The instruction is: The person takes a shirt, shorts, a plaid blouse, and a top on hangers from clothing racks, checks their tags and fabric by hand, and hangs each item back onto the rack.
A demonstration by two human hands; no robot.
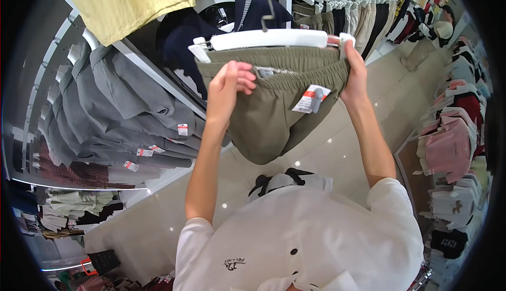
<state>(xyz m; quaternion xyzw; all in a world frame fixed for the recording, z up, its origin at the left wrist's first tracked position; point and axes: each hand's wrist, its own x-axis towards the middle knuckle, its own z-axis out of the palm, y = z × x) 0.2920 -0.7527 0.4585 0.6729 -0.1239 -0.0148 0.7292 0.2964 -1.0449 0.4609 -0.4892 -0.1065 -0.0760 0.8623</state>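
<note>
Olive-green shorts with an elastic waistband hang from a white clip hanger with a metal hook. A price tag with a grey security button sits on their front. My right hand grips the hanger's right end and the waistband beside the clip. At the left side of the waistband is my left hand, its fingers curled over the top edge of the shorts. The left clip stands just above that hand.
Grey garments hang on a rack at the left. A yellow garment and a navy top are behind the shorts. Trousers hang at the back. Clothing racks with a pink top line the right. A black basket is lower left.
</note>
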